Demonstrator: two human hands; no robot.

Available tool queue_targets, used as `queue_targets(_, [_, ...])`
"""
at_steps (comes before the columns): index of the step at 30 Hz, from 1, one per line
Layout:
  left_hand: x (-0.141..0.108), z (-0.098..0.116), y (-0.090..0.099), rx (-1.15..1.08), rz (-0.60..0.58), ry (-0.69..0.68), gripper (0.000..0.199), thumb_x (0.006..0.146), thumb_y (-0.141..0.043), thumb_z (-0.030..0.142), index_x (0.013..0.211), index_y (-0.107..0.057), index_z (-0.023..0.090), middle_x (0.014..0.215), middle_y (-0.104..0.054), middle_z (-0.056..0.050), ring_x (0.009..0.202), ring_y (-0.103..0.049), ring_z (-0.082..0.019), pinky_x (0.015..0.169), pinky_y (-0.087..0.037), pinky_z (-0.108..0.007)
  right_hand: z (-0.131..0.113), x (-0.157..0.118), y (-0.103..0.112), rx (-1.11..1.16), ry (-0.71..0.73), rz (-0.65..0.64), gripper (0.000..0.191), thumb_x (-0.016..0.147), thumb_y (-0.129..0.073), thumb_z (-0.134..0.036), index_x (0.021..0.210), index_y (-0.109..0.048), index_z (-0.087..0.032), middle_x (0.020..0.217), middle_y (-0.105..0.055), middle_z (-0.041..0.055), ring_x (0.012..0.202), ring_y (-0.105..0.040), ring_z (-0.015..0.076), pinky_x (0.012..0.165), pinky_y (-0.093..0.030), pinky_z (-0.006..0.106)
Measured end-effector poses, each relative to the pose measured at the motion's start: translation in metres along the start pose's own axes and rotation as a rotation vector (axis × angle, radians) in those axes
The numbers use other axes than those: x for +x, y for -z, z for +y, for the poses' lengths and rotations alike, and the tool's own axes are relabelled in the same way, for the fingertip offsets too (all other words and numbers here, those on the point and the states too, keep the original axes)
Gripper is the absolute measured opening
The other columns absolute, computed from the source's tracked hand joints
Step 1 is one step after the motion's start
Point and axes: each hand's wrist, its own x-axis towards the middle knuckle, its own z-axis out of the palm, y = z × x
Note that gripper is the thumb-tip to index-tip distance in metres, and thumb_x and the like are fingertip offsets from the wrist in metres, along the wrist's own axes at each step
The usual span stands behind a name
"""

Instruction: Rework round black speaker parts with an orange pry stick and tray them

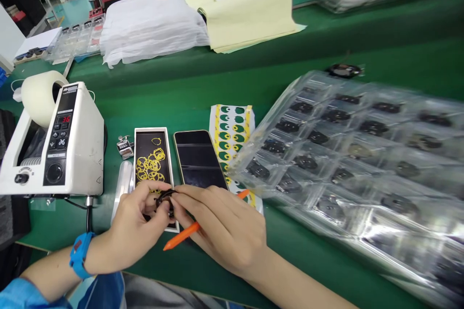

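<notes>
Left hand, right hand, close together

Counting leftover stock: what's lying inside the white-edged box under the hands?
The white-edged box holds loose yellow rings on a black surface. Its lower end is covered by the left hand and right hand, which hold a black ring, so anything there can't be seen.

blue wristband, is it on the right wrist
No, the blue wristband sits on the wrist of the left hand, and no band shows on the right hand.
</notes>
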Motion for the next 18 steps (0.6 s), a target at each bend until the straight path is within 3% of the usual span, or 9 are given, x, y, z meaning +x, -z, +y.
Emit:
queue_targets(9, [0.002, -0.003, 0.004, 0.088, -0.021, -0.046, 0.020, 0.089, -0.054, 0.026, 0.109, -0.057, 0.020, 0.060, -0.048, 0.005, 0.055, -0.045, -0.011, 0.053, -0.035, -0.022, -0.004, 0.003, -0.003, -0.014, -0.077, -0.008, 0.010, 0.091, -0.054, -0.006, 0.094, -0.056, -0.015, 0.081, -0.071, 0.0106, 0.066, -0.063, 0.0197, 0.056, -0.048, 0.031])
queue_targets(13, [0.006, 0.005, 0.004, -0.039, -0.018, 0.017, 0.017, 0.083, -0.061, 0.032, 0.092, -0.053, 0.020, 0.058, -0.045, 0.007, 0.053, -0.040, -0.009, 0.052, -0.031, -0.021, -0.003, 0.006, 0.002, 0.131, -0.177, 0.002, 0.012, 0.090, -0.056, -0.008, 0.097, -0.055, -0.018, 0.084, -0.070, 0.0082, 0.071, -0.066, 0.0179, 0.060, -0.051, 0.028])
queue_targets(18, [0.014, 0.013, 0.005, -0.156, 0.005, 0.047, 0.025, 0.072, -0.072, 0.032, 0.075, -0.051, 0.019, 0.054, -0.042, 0.008, 0.050, -0.036, -0.007, 0.050, -0.030, -0.020, 0.003, 0.010, 0.017, 0.385, -0.385, -0.018, 0.008, 0.096, -0.049, -0.016, 0.100, -0.053, -0.021, 0.084, -0.063, 0.0049, 0.062, -0.060, 0.0147, 0.049, -0.044, 0.025])
